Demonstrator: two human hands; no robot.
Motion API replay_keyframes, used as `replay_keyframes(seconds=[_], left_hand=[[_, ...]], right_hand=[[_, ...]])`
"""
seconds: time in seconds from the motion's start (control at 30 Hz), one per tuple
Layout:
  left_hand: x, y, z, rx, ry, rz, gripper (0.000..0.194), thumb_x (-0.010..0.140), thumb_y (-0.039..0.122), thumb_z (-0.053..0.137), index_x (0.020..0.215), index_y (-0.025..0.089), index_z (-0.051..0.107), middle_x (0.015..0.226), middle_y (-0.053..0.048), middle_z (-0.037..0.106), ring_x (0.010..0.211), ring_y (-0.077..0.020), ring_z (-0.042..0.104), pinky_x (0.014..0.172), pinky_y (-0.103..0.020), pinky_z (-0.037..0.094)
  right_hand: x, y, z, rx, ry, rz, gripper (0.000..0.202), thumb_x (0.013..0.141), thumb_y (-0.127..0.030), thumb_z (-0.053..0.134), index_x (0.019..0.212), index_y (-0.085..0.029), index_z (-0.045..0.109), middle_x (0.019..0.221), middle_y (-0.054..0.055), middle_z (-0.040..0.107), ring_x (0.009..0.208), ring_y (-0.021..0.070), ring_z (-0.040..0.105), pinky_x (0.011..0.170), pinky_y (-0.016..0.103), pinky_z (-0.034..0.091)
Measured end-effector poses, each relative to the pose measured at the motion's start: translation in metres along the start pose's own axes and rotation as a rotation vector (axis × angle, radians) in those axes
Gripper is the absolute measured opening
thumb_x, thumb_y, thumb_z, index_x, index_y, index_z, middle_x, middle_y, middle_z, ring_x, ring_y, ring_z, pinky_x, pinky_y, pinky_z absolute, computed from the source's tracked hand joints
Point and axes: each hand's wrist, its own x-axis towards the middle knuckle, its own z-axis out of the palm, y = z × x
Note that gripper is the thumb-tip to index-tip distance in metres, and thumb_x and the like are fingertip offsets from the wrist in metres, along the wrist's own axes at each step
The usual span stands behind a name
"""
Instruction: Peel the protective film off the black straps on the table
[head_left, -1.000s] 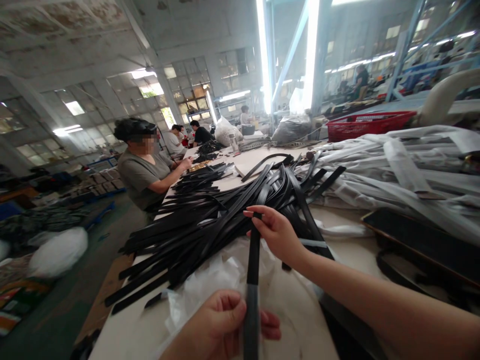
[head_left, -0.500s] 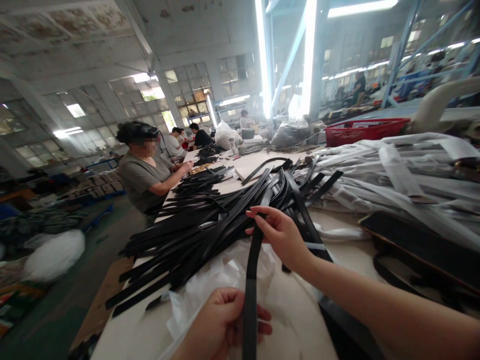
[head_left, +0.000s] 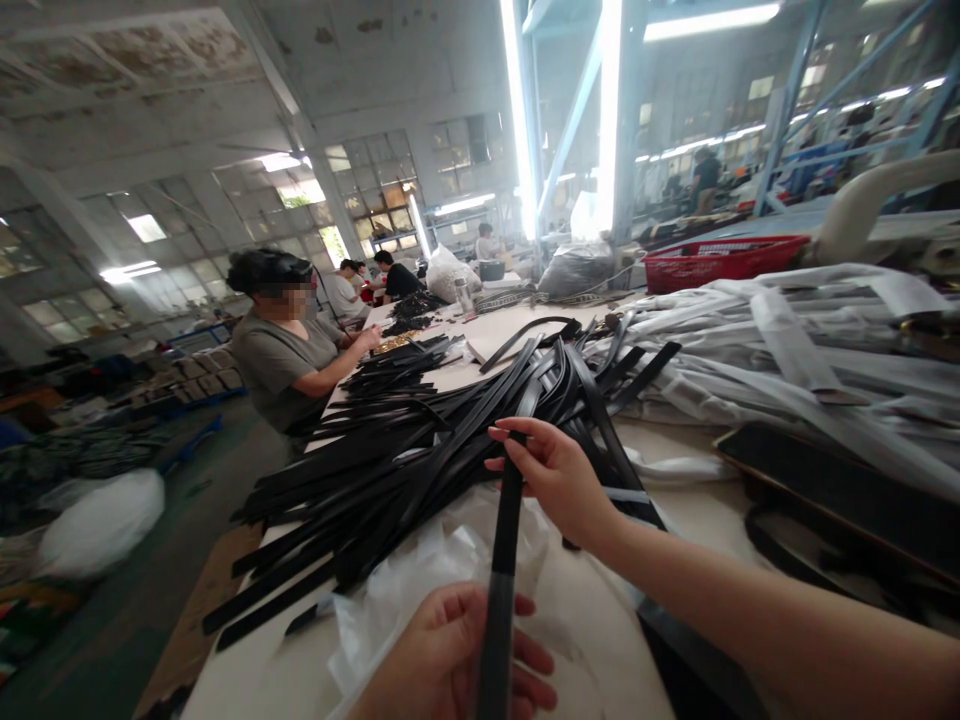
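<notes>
A long black strap (head_left: 504, 545) runs upright between my two hands above the table. My right hand (head_left: 559, 475) pinches its upper end between thumb and fingers. Lower down, my left hand (head_left: 457, 645) has the strap across its palm, thumb on the near side and fingers behind it, somewhat spread. The strap's lower end is outside the view. Behind my hands lies a large heap of black straps (head_left: 420, 450), and crumpled translucent plastic (head_left: 405, 580) rests under and left of the held strap.
White-wrapped strips (head_left: 720, 350) are piled on the right of the table (head_left: 255, 650), near a red basket (head_left: 720, 262). A dark case-like object (head_left: 832, 500) sits at right. A person (head_left: 281, 340) stands at the table's left side.
The fingers of my left hand have spread a little more behind the strap. The strap's lower part has shifted slightly left. My right hand keeps its pinch.
</notes>
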Motion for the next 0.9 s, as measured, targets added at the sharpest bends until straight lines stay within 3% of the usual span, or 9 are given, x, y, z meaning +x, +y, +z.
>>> replay_keyframes(seconds=[0.13, 0.27, 0.33, 0.4, 0.53, 0.67, 0.9], left_hand=[[-0.003, 0.0, 0.004, 0.037, -0.085, 0.024, 0.048, 0.082, 0.046, 0.064, 0.113, 0.01, 0.062, 0.077, -0.013, 0.072, 0.065, -0.0168, 0.068, 0.059, -0.021, 0.045], [0.004, -0.004, -0.002, 0.039, -0.074, 0.034, 0.043, 0.08, 0.049, 0.065, 0.096, 0.01, 0.068, 0.052, 0.001, 0.053, 0.04, -0.004, 0.039, 0.043, -0.016, 0.03], [0.007, -0.006, -0.005, -0.033, -0.063, 0.037, 0.043, 0.079, 0.053, 0.065, 0.09, 0.011, 0.069, 0.05, 0.005, 0.043, 0.04, -0.0031, 0.027, 0.041, -0.016, 0.027], [0.009, -0.006, -0.006, -0.089, -0.074, 0.022, 0.047, 0.077, 0.056, 0.065, 0.091, 0.011, 0.069, 0.051, 0.006, 0.041, 0.041, -0.0033, 0.025, 0.041, -0.016, 0.027], [0.004, -0.001, -0.003, -0.077, -0.041, 0.044, 0.046, 0.08, 0.051, 0.064, 0.104, 0.011, 0.066, 0.061, -0.001, 0.057, 0.046, -0.0057, 0.043, 0.049, -0.019, 0.039], [-0.002, 0.003, 0.003, -0.024, 0.042, 0.043, 0.033, 0.088, 0.037, 0.058, 0.104, 0.009, 0.065, 0.08, -0.012, 0.07, 0.066, -0.0175, 0.066, 0.072, -0.035, 0.051], [0.0, 0.0, -0.002, 0.033, 0.14, 0.02, 0.029, 0.09, 0.033, 0.053, 0.095, 0.007, 0.065, 0.088, -0.019, 0.074, 0.074, -0.0249, 0.072, 0.073, -0.037, 0.052]], right_hand=[[-0.004, -0.002, 0.003, -0.031, -0.004, -0.047, 0.048, 0.071, -0.051, 0.069, 0.105, -0.019, 0.056, 0.11, 0.011, 0.066, 0.081, 0.0235, 0.071, 0.053, 0.026, 0.056], [-0.009, -0.002, 0.006, -0.055, -0.019, -0.074, 0.043, 0.075, -0.049, 0.067, 0.105, -0.02, 0.057, 0.11, 0.011, 0.066, 0.081, 0.0233, 0.071, 0.052, 0.025, 0.056], [-0.01, -0.001, 0.006, -0.065, -0.026, -0.076, 0.042, 0.076, -0.048, 0.066, 0.105, -0.02, 0.057, 0.112, 0.011, 0.066, 0.08, 0.0227, 0.071, 0.052, 0.025, 0.056], [-0.01, -0.001, 0.005, -0.071, -0.033, -0.094, 0.041, 0.077, -0.048, 0.066, 0.105, -0.02, 0.057, 0.112, 0.011, 0.066, 0.081, 0.0229, 0.071, 0.053, 0.026, 0.056], [-0.003, -0.003, -0.002, -0.093, -0.033, -0.145, 0.04, 0.077, -0.048, 0.066, 0.105, -0.02, 0.058, 0.112, 0.01, 0.066, 0.081, 0.0231, 0.071, 0.052, 0.025, 0.056], [0.007, -0.006, -0.009, -0.112, 0.001, -0.186, 0.04, 0.077, -0.047, 0.066, 0.105, -0.02, 0.059, 0.11, 0.01, 0.067, 0.077, 0.0219, 0.071, 0.05, 0.025, 0.055], [0.004, 0.006, -0.007, -0.164, -0.013, -0.246, 0.035, 0.081, -0.045, 0.062, 0.104, -0.019, 0.058, 0.107, 0.009, 0.067, 0.077, 0.0206, 0.071, 0.052, 0.024, 0.054]])
